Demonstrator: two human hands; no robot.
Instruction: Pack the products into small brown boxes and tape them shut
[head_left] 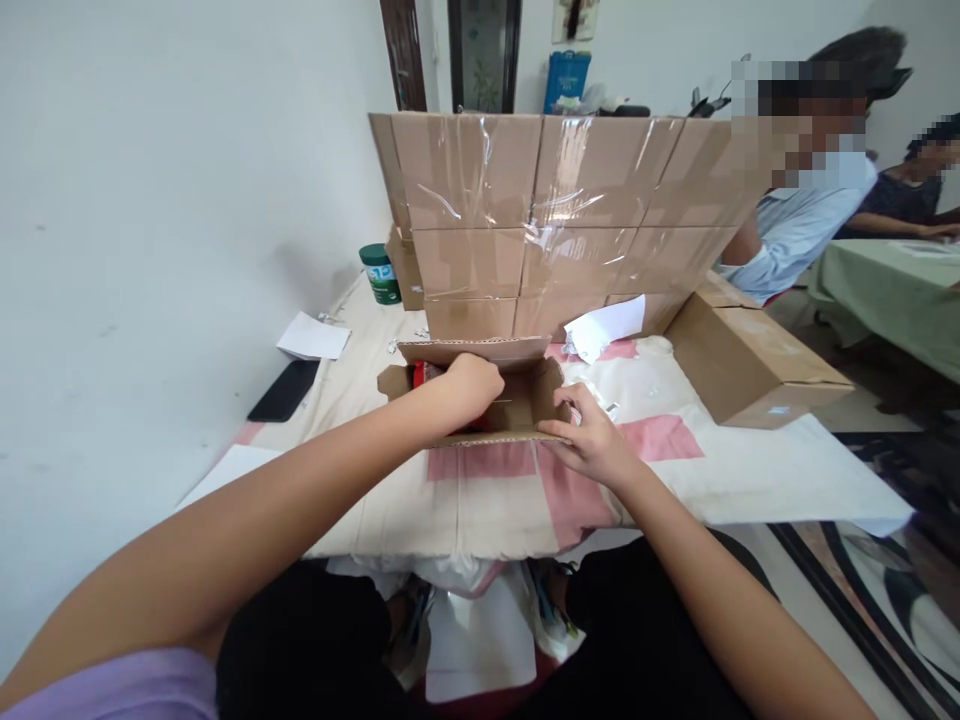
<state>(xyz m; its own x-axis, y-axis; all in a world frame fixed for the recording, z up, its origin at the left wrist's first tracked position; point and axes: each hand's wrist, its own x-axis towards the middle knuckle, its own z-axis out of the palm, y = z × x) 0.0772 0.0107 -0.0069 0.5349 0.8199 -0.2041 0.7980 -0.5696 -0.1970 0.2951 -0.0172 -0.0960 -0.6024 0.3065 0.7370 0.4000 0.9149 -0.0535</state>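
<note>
An open cardboard box (536, 395) sits on the cloth-covered table in front of me, its flaps raised. My left hand (477, 385) reaches down into it over the near side, curled; its fingertips and whatever they grip are hidden. Beside that hand, at the box's left end, shows a red and dark packet (422, 374), partly covered by my wrist. My right hand (589, 430) grips the box's right near corner between thumb and fingers.
Taped cardboard boxes (525, 215) form a wall behind. Another carton (757, 355) stands right, a green tub (381, 275) left. A black phone-like slab (283, 391) and white paper (313, 337) lie at left; crumpled paper (606, 325) lies behind. A person (810, 210) sits beyond.
</note>
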